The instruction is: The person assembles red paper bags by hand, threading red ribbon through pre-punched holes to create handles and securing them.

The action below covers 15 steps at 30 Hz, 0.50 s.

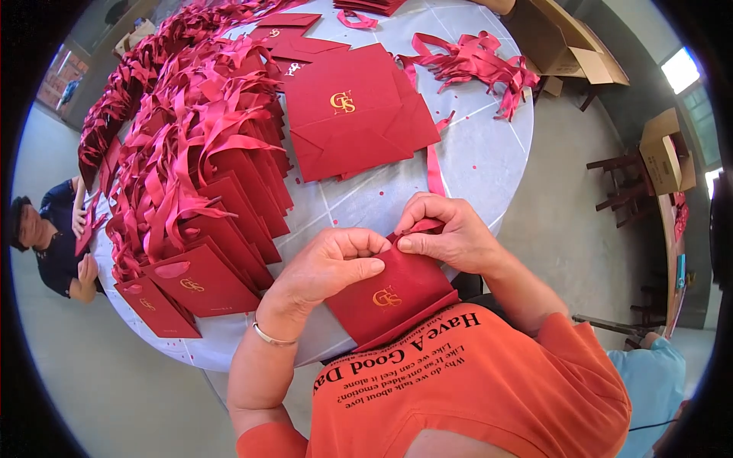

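A dark red paper gift bag (382,299) with a gold emblem rests against my front at the table's edge. My left hand (334,263) is closed at its upper edge, fingers curled and thumb lying over the front panel. Beside it, my right hand (450,235) pinches a red ribbon (425,226) at the same edge of the bag. The fingertips hide where ribbon and bag meet. Ahead of my hands lies a stack of flat red bags (359,114) with no ribbon handles showing on the top one.
Rows of red bags with ribbon handles (221,275) crowd the left of the white-covered table (347,202). Loose ribbons (481,67) lie at the far right. A person (53,237) handles a red piece at the left. Cardboard boxes (664,156) stand beyond the table.
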Available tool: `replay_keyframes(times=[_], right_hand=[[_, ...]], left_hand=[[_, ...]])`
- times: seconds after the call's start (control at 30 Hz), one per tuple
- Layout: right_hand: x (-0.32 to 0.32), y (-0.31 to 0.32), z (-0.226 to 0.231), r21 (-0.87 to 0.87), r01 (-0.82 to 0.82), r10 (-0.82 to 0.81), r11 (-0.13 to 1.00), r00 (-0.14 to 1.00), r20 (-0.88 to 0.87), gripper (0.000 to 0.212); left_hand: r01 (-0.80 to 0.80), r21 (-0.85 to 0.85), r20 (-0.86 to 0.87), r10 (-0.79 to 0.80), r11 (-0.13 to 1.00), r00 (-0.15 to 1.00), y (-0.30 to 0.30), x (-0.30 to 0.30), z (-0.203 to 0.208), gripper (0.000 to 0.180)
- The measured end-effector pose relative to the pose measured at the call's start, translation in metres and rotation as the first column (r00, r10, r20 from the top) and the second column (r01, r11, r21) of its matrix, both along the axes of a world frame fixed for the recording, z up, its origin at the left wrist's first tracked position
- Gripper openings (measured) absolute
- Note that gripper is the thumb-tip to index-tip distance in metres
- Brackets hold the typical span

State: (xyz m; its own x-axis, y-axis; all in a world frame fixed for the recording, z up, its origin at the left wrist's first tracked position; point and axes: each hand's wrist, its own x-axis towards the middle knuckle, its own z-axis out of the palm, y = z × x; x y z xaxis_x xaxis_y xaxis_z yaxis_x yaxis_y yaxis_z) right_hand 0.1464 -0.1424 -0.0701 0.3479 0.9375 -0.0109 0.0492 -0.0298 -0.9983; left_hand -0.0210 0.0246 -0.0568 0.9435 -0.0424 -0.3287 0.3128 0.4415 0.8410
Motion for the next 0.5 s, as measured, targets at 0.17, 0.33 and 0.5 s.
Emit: replay_keyframes(times=[0.17,0.33,0.5], right_hand=[[0.002,-0.001,0.002,-0.012,-0.062,0.06,0.998,0.993,-0.104,0.013],[-0.001,-0.002,0.002,-0.025,-0.018,0.016,1.0,0.996,-0.093,0.012],[-0.005,-0.005,0.001,-0.011,0.011,-0.011,1.0,0.998,-0.069,0.012]], left_hand=[[0.037,-0.007,0.0,-0.037,0.999,0.999,0.001,-0.003,0.001,0.021],[-0.025,0.178,-0.051,0.035,0.984,0.998,-0.013,0.002,0.009,0.015],[-0.094,0.349,-0.04,0.115,0.932,0.993,-0.019,0.002,0.005,0.005]])
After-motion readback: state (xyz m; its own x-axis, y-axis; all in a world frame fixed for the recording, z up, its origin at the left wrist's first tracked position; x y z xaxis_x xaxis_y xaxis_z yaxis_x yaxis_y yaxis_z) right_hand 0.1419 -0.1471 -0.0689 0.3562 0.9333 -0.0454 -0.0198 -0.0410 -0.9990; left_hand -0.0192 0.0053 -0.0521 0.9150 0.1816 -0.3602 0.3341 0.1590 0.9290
